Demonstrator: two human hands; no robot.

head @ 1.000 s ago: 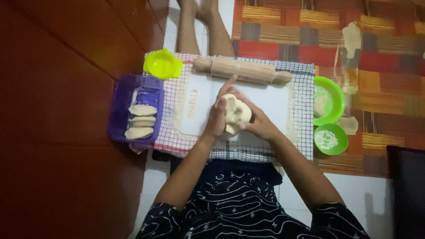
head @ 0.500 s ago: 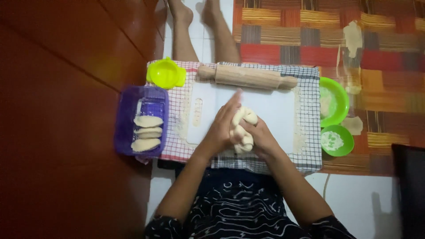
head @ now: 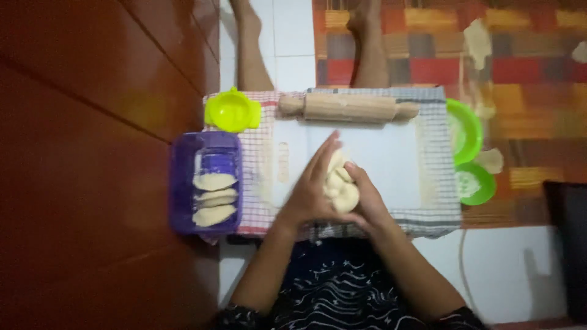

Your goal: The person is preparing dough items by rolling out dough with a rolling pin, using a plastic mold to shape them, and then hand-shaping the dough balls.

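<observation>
— What's your work resting on?
— Your white tiled floor (head: 293, 36) carries a checked cloth (head: 437, 183), with a patchwork rug (head: 532, 61) to the right.
— And on the cloth?
— A white board (head: 391, 159), rolling pin (head: 348, 107), yellow mould (head: 232, 111).

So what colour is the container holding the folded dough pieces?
Purple. The container with folded dough pieces shows best in the head view.

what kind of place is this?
Likely a home floor set up for pastry making: both hands press dough on a white board, with a rolling pin and a checked cloth by a patterned rug.
</observation>
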